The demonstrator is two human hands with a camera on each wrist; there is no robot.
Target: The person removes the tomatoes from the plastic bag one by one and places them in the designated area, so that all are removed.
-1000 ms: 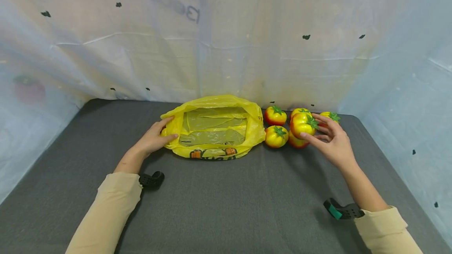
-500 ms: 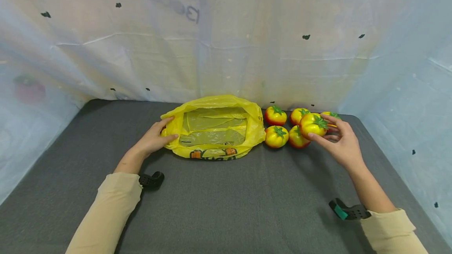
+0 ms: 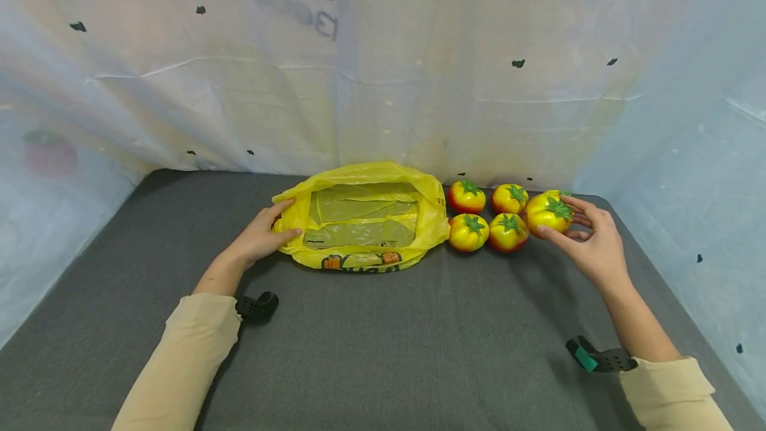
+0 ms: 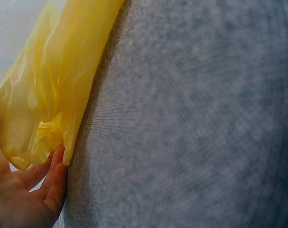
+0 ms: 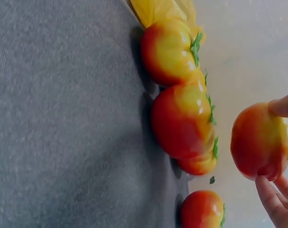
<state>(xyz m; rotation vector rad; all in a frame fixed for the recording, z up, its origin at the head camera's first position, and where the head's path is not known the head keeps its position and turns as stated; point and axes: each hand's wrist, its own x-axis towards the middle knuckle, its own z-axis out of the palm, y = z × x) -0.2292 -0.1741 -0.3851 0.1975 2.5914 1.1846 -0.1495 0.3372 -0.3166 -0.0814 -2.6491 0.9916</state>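
Note:
A yellow plastic bag [image 3: 432, 215] lies on the dark grey table with its mouth spread open. My left hand [image 3: 257, 235] holds the bag's left end, thumb and fingers apart around the bunched plastic; the left wrist view shows the fingers [image 4: 56, 183] against a fold. My right hand [image 3: 598, 245] grips a yellow-and-red tomato [image 3: 547, 213] with a green leafy top. In the right wrist view that tomato [image 5: 260, 142] hangs above the table, between thumb and fingertips. Several similar tomatoes [image 3: 469, 232] stand beside the bag's right end, one mostly hidden behind the held one.
The grey tabletop [image 3: 383, 338] stretches in front of the bag and tomatoes. A pale plastic sheet [image 3: 419, 72] with dark marks rises behind the table and along both sides. Black bands [image 3: 257, 306] sit on both wrists.
My right hand has carried the tomato to the right, away from the bag, uncovering the tomatoes beneath its earlier place. The left hand and the bag have stayed still.

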